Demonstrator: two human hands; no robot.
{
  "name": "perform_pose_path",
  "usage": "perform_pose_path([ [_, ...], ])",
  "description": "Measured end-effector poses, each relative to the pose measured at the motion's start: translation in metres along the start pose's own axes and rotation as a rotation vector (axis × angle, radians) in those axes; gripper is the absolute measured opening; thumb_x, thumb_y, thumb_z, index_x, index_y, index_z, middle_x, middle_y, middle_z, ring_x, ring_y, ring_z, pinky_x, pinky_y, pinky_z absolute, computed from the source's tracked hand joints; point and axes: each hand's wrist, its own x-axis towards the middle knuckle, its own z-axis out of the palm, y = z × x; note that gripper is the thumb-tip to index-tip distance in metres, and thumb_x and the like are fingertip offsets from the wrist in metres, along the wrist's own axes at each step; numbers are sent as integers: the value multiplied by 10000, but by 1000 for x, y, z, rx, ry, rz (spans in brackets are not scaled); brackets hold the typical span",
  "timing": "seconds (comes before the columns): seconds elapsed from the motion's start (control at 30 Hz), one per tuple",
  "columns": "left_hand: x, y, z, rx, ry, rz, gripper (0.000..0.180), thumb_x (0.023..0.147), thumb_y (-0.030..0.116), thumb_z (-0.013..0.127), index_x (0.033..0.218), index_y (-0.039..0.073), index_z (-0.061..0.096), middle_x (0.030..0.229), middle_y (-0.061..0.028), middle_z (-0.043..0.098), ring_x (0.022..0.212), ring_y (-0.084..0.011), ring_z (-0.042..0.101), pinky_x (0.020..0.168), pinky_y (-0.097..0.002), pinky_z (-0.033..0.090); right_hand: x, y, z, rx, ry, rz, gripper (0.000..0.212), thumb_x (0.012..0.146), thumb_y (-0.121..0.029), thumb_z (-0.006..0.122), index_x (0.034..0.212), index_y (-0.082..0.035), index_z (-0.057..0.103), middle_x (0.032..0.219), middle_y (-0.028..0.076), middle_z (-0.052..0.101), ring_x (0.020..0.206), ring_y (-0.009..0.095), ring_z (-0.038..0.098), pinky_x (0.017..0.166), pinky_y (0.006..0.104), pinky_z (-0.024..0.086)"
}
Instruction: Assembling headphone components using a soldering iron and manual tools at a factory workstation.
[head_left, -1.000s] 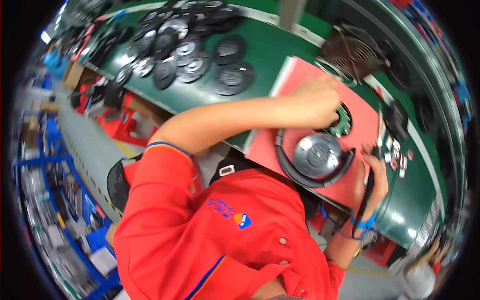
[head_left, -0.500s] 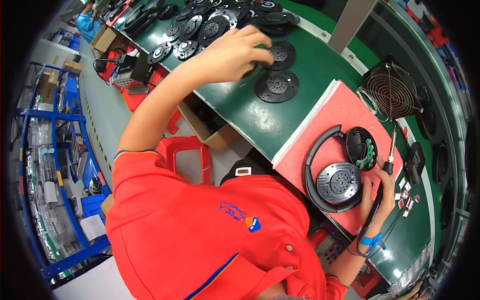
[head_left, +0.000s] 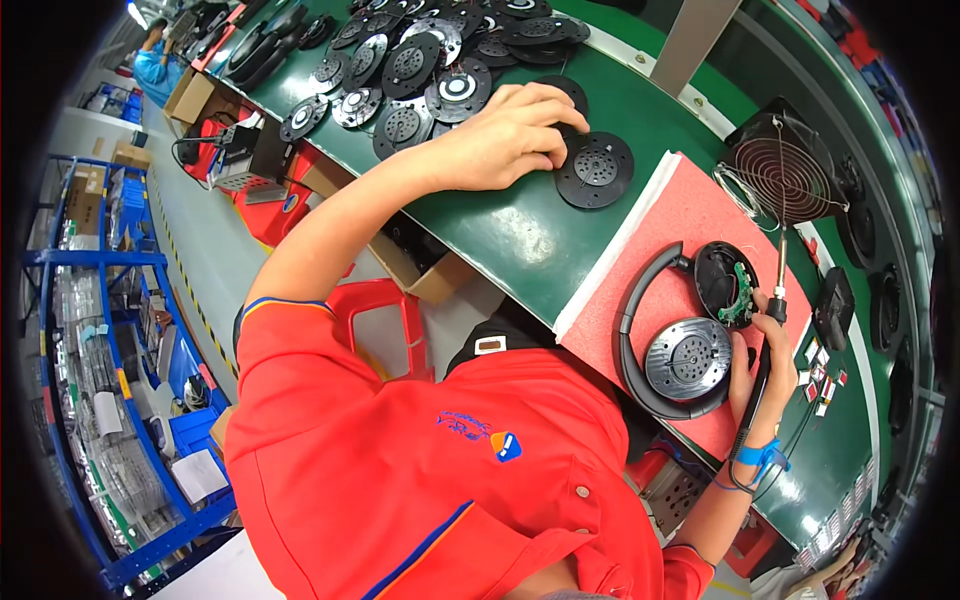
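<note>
Head view: left of the mat (head_left: 690, 215), the left hand (head_left: 510, 138) has half-curled fingers beside a disc (head_left: 595, 170); whether they grip anything cannot be told. Headphones (head_left: 690, 360) lie on the mat. Over its right side, the right hand (head_left: 778, 375) has fingers wrapped round a soldering iron (head_left: 776, 308).

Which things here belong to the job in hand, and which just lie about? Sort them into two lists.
Apparently in use:
soldering iron, held in the right hand
headphones, on the pink mat
perforated black disc, nearest the left hand

Probably just lying about:
red stool
cardboard box
blue rack
</note>
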Motion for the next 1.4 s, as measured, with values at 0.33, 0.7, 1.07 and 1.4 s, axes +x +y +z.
perform_pose_path([
  [0.33,7,-16,1,-114,-6,-126,261,664,118,738,917,103,676,1303,-29,498,1266,-297,355,1057,-441,264,-1,4,-1,-24,5,-12,369,762,86,623,1096,-34,522,1172,186,602,1096,306,586,928,365,451],
  [0.7,-15,-20,-24,-113,-178,-124,235,634,135,750,856,192,701,1369,1,420,1310,-300,281,1049,-479,240,-2,4,-1,-21,19,-2,321,775,93,606,1064,-29,538,1146,189,612,1064,311,599,914,362,456],
  [1.07,40,46,1,-306,-18,-3,75,786,23,605,821,42,542,926,-65,563,904,-245,506,807,-349,406,1,-2,-1,-90,171,-112,326,688,104,662,978,-20,579,1043,162,646,833,297,622,753,354,480],
  [1.4,113,134,31,-1072,-189,-315,131,838,77,601,897,-36,629,751,-61,648,691,-92,589,633,-251,477,3,-19,-7,289,243,44,334,748,84,650,1045,-16,534,1072,162,650,976,213,630,819,285,486],
])
